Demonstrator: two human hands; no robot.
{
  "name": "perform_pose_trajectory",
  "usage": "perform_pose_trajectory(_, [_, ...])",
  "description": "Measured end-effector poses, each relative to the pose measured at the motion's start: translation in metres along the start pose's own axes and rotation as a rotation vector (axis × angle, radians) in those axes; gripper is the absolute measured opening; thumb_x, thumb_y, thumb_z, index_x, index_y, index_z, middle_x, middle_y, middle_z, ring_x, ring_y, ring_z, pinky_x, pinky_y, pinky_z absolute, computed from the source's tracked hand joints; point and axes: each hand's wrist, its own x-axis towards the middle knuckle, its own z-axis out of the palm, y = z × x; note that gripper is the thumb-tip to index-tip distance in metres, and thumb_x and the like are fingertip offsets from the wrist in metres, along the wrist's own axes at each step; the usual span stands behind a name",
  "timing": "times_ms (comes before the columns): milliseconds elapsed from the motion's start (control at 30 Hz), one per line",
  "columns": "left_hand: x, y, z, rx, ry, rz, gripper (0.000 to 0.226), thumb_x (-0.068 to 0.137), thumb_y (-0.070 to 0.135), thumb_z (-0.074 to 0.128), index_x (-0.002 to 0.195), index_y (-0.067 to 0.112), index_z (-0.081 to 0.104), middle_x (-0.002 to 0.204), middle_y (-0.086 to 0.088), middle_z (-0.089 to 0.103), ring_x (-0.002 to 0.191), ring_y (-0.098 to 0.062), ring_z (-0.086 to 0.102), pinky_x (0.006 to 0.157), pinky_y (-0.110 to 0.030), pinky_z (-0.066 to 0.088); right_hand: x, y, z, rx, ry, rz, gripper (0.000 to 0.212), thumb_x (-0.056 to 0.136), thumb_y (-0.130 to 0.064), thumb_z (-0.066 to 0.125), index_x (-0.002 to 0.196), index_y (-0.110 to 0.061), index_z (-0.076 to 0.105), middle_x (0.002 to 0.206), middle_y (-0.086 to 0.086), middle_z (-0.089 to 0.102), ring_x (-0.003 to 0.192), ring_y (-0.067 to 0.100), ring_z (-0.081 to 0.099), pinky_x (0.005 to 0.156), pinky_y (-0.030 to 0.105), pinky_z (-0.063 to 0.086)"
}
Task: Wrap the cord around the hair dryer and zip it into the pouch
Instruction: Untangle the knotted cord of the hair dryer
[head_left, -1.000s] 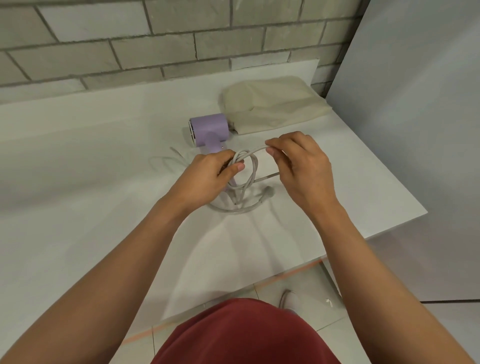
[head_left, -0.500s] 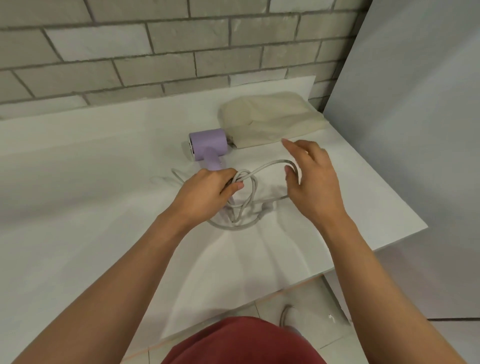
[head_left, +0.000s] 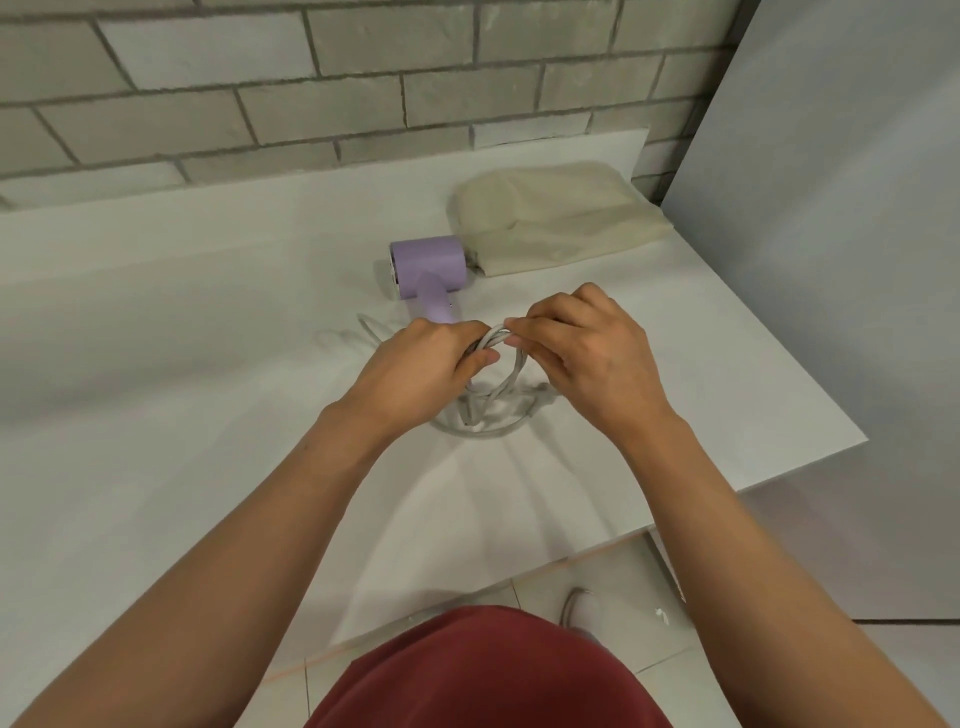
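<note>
A grey brick wall (head_left: 311, 104) backs the plain white table (head_left: 156, 389), which takes up most of the view. At its far right lies the limp beige fabric pouch (head_left: 561, 218), probably parked there for packing. Its near end touches the lilac plastic hair dryer (head_left: 428, 262), which lies flat with its handle toward the person. The left hand (head_left: 421, 369) curls tight around gathered coils at the handle's end, seemingly anchoring them, while the right hand (head_left: 587, 353) pinches the pale grey cord (head_left: 478, 434) between thumb and forefinger to lay another loop.
</note>
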Motion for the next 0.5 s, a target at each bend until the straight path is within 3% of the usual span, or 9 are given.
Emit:
perform_pose_trajectory(133, [-0.001, 0.001, -0.002, 0.042, 0.005, -0.005, 0.027, 0.104, 0.042, 0.053, 0.096, 0.021, 0.066, 0.081, 0.000, 0.071, 0.074, -0.026, 0.064, 0.066, -0.046, 0.054, 0.002, 0.000, -0.005, 0.019, 0.042, 0.041, 0.017, 0.102, -0.031, 0.069, 0.107, -0.021, 0.081, 0.098, -0.003, 0.072, 0.080, 0.026, 0.058, 0.059, 0.037, 0.050])
perform_pose_trajectory(267, [-0.002, -0.003, -0.006, 0.095, 0.044, -0.006, 0.029, 0.104, 0.042, 0.053, 0.090, 0.019, 0.065, 0.080, 0.001, 0.065, 0.077, -0.024, 0.060, 0.061, -0.038, 0.047, 0.007, 0.008, -0.015, 0.114, 0.192, 0.191, 0.016, 0.101, -0.028, 0.072, 0.106, -0.017, 0.082, 0.099, 0.002, 0.073, 0.084, 0.027, 0.064, 0.072, 0.037, 0.053])
perform_pose_trajectory(400, [0.000, -0.012, -0.009, 0.173, 0.032, -0.011, 0.031, 0.104, 0.045, 0.053, 0.086, 0.021, 0.063, 0.080, 0.003, 0.064, 0.079, -0.027, 0.060, 0.061, -0.035, 0.042, 0.014, 0.019, -0.031, 0.292, 0.319, 0.384, 0.016, 0.099, -0.024, 0.074, 0.106, -0.012, 0.082, 0.099, 0.006, 0.074, 0.085, 0.008, 0.065, 0.077, 0.018, 0.052])
perform_pose_trajectory(500, [0.002, -0.015, -0.008, 0.178, 0.047, -0.014, 0.035, 0.104, 0.046, 0.052, 0.077, 0.024, 0.051, 0.068, 0.008, 0.052, 0.072, -0.027, 0.056, 0.056, -0.032, 0.032, 0.015, 0.023, -0.036, 0.304, 0.269, 0.419, 0.017, 0.099, -0.026, 0.073, 0.107, -0.013, 0.081, 0.101, 0.002, 0.074, 0.079, -0.003, 0.060, 0.074, 0.012, 0.048])
